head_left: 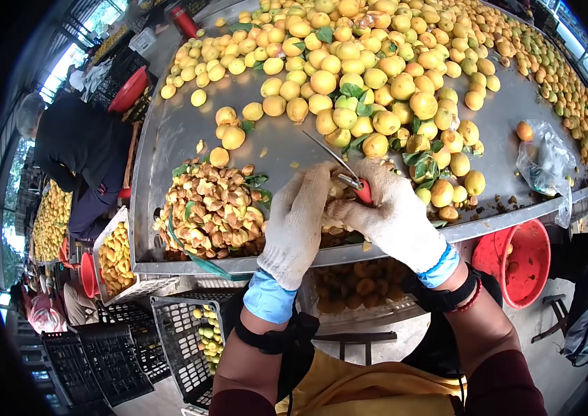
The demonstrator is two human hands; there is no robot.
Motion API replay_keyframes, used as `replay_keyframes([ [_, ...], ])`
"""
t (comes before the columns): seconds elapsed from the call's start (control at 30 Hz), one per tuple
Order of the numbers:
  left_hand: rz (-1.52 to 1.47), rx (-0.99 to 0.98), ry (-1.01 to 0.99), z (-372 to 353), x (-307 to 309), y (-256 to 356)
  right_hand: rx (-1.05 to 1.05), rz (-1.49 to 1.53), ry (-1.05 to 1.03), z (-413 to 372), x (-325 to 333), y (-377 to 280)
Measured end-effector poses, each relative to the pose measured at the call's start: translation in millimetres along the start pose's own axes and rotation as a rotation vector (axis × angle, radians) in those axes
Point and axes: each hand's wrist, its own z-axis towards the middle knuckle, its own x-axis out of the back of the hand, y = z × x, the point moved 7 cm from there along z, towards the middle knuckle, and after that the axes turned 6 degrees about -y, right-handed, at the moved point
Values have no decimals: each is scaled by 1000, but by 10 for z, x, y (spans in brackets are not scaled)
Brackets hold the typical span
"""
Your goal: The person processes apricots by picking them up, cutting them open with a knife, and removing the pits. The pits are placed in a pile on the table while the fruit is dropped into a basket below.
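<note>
Hands in gloves are meeting over the bench edge.
Right hand is clenching a red-handled knife, blade pointing up-left. Left hand is curling its grip around a mostly hidden fruit beside the blade. Scrap pile is lying just left, yellow heap is crowding behind, and red bucket is sitting below right.

Both your forearms rise from below the table rim, bare to the wrists. Just past the rim, your gloved left hand curls its fingers inward, its back toward you. Your gloved right hand is fisted tight, touching the left.
</note>
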Motion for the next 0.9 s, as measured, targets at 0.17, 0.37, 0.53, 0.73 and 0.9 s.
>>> replay_keyframes([
  [0.17,86,-68,-108,-32,-30,-163,-37,-277,62,-65,7,-14],
  [0.37,-497,117,15,-71,-234,-420,-406,196,-68,-73,-38,318],
  [0.53,-113,99,-47,-68,-184,-323,-217,92,-43,-72,-110,392],
  [0.73,-372,328,-91,-114,-199,-497,-136,-152,24,-103,-121,167],
  [0.9,3,157,115,-42,-61,-523,22,-388,106,-101,-132,63],
])
